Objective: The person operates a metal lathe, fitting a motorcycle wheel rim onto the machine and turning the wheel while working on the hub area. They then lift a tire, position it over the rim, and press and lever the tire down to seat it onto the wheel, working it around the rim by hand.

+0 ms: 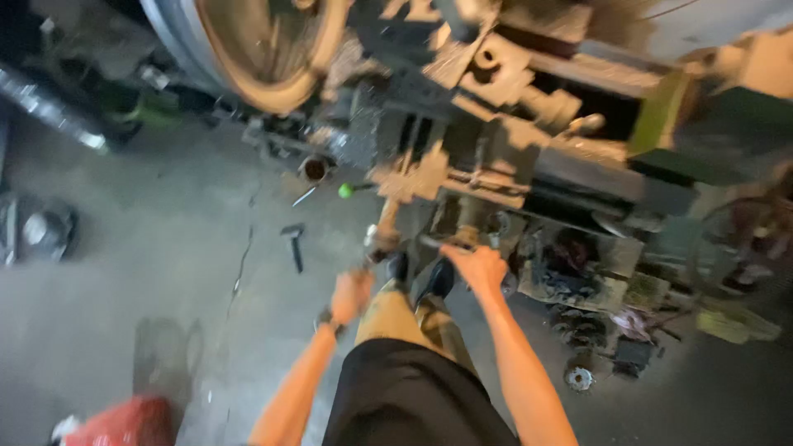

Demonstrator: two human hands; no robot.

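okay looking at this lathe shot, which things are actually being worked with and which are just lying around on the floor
In use:
- lathe carriage, with both hands at its controls
- left hand on a crank handle
- right hand on a lever

Lying about:
- hammer on the concrete floor
- green-tipped tool
- red object
- scrap parts under the machine

Setting: a machine workshop. A large metal-working machine (512, 140), lathe-like, worn and grimy, is filling the upper frame beside a big round metal wheel (264, 49). A stained, cracked concrete floor (165, 248) is lying underneath, with a hammer (294, 244) and scattered metal parts (578, 378) sitting loose on it.
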